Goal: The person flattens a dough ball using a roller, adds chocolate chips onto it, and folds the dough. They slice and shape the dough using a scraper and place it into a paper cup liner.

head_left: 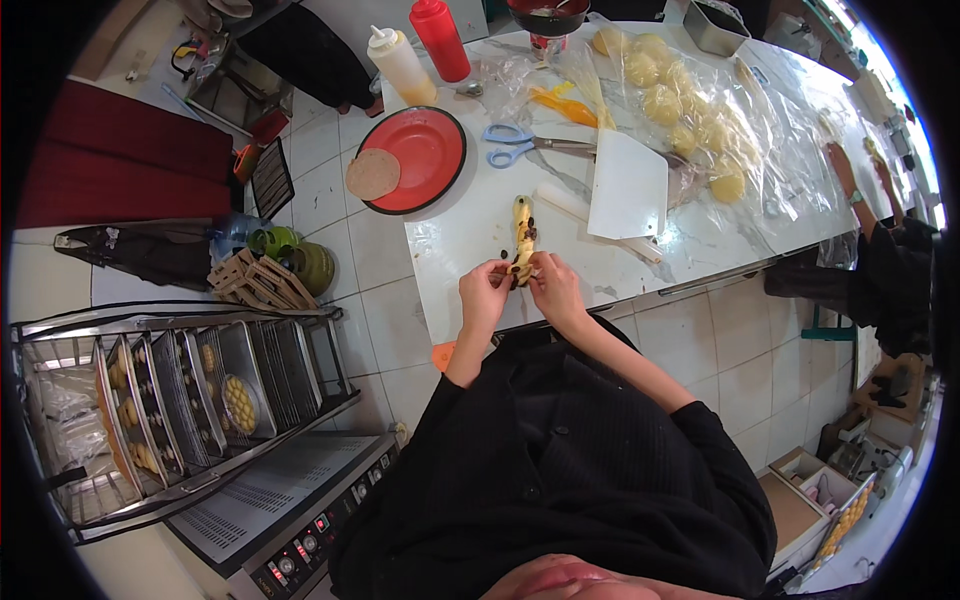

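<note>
A narrow strip of pale yellow dough lies lengthwise on the white marble-patterned table, dotted with dark raisin-like bits. At its near end, my left hand pinches the dough from the left side. My right hand closes on the same end from the right, its fingertips close to the left ones. What exactly sits between the fingertips is partly hidden. One or two loose dark bits rest on the table just left of the strip. A whitish rolling pin lies to the right, partly under a white flat scraper.
Beyond the dough are a red plate with a brown disc, blue-handled scissors, a red bottle and a pale bottle. Plastic covers several dough balls. A tray rack and an oven stand left; another person's hands work at right.
</note>
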### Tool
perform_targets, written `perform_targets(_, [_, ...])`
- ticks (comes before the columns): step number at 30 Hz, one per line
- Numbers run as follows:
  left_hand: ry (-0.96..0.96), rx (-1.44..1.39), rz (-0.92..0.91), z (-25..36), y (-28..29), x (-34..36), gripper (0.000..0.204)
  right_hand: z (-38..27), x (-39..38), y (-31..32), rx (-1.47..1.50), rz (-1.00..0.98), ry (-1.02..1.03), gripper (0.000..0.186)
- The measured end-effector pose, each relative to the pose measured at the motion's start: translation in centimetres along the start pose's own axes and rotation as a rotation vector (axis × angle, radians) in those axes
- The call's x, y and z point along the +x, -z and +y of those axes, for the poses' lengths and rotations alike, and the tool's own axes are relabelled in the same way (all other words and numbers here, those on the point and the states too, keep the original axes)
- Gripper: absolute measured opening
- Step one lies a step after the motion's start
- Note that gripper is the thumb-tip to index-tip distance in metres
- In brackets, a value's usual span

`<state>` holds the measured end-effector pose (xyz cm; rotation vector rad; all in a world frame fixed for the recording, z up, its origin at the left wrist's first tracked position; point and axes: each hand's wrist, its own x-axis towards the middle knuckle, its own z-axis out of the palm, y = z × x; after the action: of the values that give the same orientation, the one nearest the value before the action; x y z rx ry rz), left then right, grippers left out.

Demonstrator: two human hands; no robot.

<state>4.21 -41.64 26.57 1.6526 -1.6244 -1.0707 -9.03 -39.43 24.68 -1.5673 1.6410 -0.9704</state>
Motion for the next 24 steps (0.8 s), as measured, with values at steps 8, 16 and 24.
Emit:
perform_targets(8, [0.004, -0.190, 0.120, -1.5, -1.3, -0.1, 0.013, -0.7, -0.6, -0.8, -0.013, 0.048, 0.062, 0.031])
perform_targets(16, [-0.109, 0.113, 0.016, -0.6, 0.7, 1.2, 0.028, 0.0, 1.4, 0.4, -0.168, 0.088, 0.284, 0.020])
perform_targets(24, [-0.043, -0.083, -0.168, -0.1, 0.2, 2.8, 0.034, -0.1, 2.5, 1.2, -0.056, 0.025, -0.082, 0.021])
